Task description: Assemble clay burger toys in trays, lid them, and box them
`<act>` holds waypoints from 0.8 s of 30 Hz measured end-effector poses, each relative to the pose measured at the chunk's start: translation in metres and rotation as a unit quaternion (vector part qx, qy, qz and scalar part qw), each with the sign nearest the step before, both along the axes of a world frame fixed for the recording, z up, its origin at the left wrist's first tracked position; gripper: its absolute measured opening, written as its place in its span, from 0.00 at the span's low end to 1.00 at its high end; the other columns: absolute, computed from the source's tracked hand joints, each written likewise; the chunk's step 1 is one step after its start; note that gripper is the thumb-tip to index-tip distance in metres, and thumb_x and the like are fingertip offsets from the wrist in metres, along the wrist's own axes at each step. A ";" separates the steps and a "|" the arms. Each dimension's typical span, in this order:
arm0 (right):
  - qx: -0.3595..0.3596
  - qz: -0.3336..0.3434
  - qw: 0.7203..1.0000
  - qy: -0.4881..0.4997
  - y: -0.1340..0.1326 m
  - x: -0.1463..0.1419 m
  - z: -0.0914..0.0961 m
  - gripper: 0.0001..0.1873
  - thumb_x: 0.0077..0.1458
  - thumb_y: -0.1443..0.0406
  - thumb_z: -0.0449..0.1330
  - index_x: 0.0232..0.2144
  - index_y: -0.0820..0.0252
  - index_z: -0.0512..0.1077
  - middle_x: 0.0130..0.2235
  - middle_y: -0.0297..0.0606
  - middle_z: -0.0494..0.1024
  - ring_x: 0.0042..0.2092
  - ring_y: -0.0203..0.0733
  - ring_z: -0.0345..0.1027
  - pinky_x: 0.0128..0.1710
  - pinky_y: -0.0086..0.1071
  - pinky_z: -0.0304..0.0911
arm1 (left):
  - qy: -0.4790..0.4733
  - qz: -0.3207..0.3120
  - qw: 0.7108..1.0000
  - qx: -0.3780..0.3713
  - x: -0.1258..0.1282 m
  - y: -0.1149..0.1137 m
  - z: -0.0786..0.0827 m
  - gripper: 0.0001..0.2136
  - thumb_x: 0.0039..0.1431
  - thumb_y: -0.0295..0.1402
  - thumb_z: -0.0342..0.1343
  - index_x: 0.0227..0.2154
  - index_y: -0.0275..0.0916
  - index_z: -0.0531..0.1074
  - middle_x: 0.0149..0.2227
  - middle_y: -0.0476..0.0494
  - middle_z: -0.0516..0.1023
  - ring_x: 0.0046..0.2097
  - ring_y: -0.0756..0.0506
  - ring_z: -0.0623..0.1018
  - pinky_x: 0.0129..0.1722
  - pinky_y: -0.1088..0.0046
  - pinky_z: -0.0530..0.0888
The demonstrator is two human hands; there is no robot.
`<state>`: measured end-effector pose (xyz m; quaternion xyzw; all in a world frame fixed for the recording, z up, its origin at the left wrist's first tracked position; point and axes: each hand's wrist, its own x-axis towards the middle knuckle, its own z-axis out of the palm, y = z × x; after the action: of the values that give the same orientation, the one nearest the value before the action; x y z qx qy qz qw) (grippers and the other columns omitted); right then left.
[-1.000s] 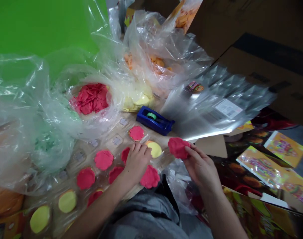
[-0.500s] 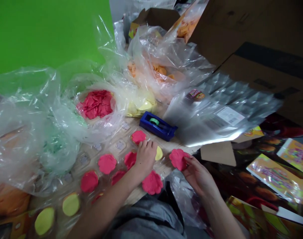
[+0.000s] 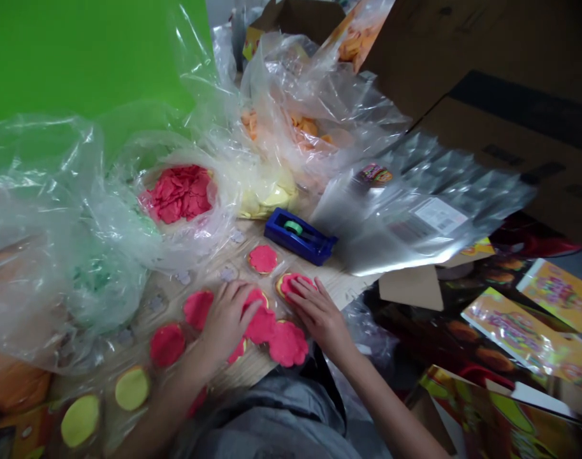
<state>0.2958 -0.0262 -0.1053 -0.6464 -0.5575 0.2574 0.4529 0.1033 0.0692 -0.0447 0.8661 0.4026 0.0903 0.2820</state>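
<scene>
My right hand point(image 3: 322, 315) lies with fingers stretched out on a pink-red scalloped disc point(image 3: 289, 284), which rests over a yellow one in a clear plastic cup. To its left, my left hand point(image 3: 226, 317) is spread over other red discs, fingers apart and touching one of them. Two loose red scalloped pieces, one the front disc point(image 3: 289, 344), overlap between my hands and my body. More red discs sit in clear cups, including a back disc point(image 3: 262, 259) and a left disc point(image 3: 167, 345). Two cups at lower left show yellow discs point(image 3: 132, 388).
A blue tape dispenser point(image 3: 298, 237) stands behind the cups. Open plastic bags hold red pieces point(image 3: 180, 193), yellow pieces point(image 3: 266, 199) and orange pieces point(image 3: 307, 131). Silvery clear packaging point(image 3: 391, 223) lies at right, near printed cartons point(image 3: 515, 325). A green panel point(image 3: 90, 57) rises behind.
My right hand has moved left and set its red disc on the yellow one in the cup. My left hand has shifted left and toward me, onto other red discs.
</scene>
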 end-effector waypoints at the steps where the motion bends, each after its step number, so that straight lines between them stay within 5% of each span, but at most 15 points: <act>1: 0.010 0.011 0.999 -0.036 -0.001 0.001 -0.004 0.13 0.55 0.67 0.59 0.43 0.51 0.76 0.51 0.39 0.76 0.55 0.46 0.67 0.62 0.53 0.48 | 0.021 -0.018 1.000 0.002 -0.005 -0.005 -0.002 0.13 0.61 0.32 0.51 0.48 0.37 0.68 0.47 0.40 0.72 0.50 0.41 0.69 0.52 0.58 0.68; 4: 0.047 0.032 0.989 -0.136 -0.004 0.004 -0.012 0.15 0.59 0.65 0.55 0.48 0.56 0.72 0.53 0.43 0.74 0.56 0.45 0.66 0.59 0.50 0.56 | 0.056 -0.043 0.997 0.018 -0.013 -0.018 -0.009 0.16 0.56 0.32 0.57 0.48 0.37 0.68 0.51 0.37 0.70 0.53 0.38 0.67 0.52 0.55 0.68; 8: 0.061 0.000 0.982 -0.180 -0.004 0.004 -0.014 0.11 0.58 0.63 0.57 0.41 0.60 0.74 0.50 0.48 0.76 0.53 0.47 0.69 0.55 0.48 0.63 | 0.016 -0.016 1.000 -0.002 -0.012 -0.025 -0.014 0.04 0.57 0.28 0.56 0.35 0.37 0.71 0.44 0.40 0.74 0.48 0.40 0.70 0.49 0.58 0.68; 14: 0.073 -0.042 0.972 -0.219 0.004 -0.005 -0.014 0.10 0.61 0.65 0.53 0.40 0.60 0.74 0.43 0.46 0.80 0.48 0.46 0.73 0.52 0.47 0.67 | -0.108 0.133 0.971 -0.166 -0.014 -0.029 -0.010 0.02 0.57 0.30 0.53 0.31 0.39 0.69 0.33 0.47 0.75 0.38 0.46 0.73 0.40 0.68 0.69; 17: 0.089 0.015 0.970 -0.224 0.005 -0.004 -0.015 0.10 0.58 0.63 0.57 0.39 0.61 0.75 0.44 0.46 0.80 0.50 0.48 0.72 0.55 0.49 0.64 | -0.216 0.240 0.897 -0.301 -0.020 -0.029 -0.009 0.06 0.55 0.35 0.54 0.33 0.38 0.69 0.32 0.48 0.75 0.36 0.48 0.73 0.39 0.71 0.69; 21: 0.087 0.065 0.972 -0.208 0.001 0.001 -0.001 0.13 0.59 0.64 0.55 0.44 0.61 0.74 0.49 0.49 0.76 0.54 0.50 0.68 0.57 0.52 0.59 | -0.376 0.324 0.734 -0.463 -0.031 -0.028 0.004 0.16 0.48 0.40 0.61 0.36 0.36 0.71 0.31 0.49 0.76 0.33 0.51 0.74 0.36 0.75 0.70; 24: 0.028 0.031 0.994 -0.100 0.005 -0.013 0.028 0.13 0.59 0.63 0.54 0.44 0.59 0.74 0.49 0.47 0.76 0.53 0.48 0.69 0.55 0.48 0.61 | -0.422 0.342 0.677 -0.496 -0.040 -0.034 0.020 0.17 0.44 0.41 0.65 0.34 0.35 0.72 0.28 0.50 0.76 0.30 0.51 0.73 0.33 0.75 0.70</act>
<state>0.2829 -0.0210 -0.0770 -0.6383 -0.6266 0.1900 0.4048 0.0637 0.0356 -0.0251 0.2705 0.4949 0.3236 0.7598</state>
